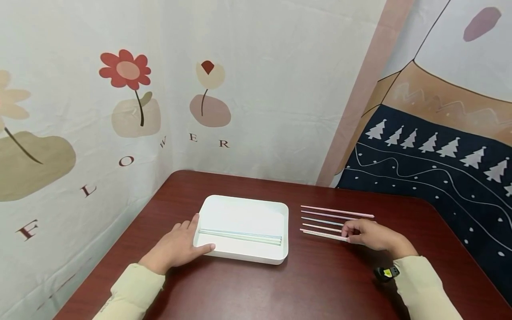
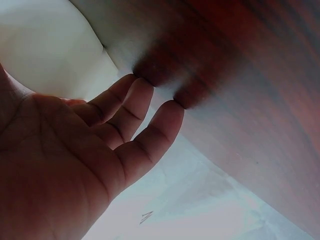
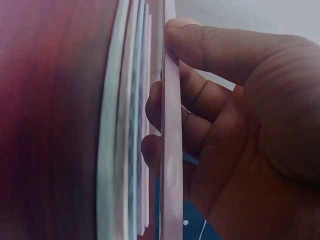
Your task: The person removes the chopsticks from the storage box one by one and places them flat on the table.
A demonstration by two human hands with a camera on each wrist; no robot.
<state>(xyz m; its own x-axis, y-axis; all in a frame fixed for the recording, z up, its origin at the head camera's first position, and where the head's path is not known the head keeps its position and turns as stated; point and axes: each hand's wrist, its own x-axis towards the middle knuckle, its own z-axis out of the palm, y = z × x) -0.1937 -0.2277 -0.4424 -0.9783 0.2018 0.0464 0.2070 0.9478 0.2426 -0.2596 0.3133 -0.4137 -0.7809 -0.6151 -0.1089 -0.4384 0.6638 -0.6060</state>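
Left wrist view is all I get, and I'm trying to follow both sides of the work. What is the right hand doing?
Observer: In the right wrist view, the right hand pinches a pale pink stick in its fingers.

Operator: And is anything inside the white tray?

Observer: Yes, the head view shows thin blue and green sticks lying lengthwise in it.

Operator: Are there any sticks outside it, apart from the held one?

Observer: Yes, several other sticks lie on the table, to the right of the tray.
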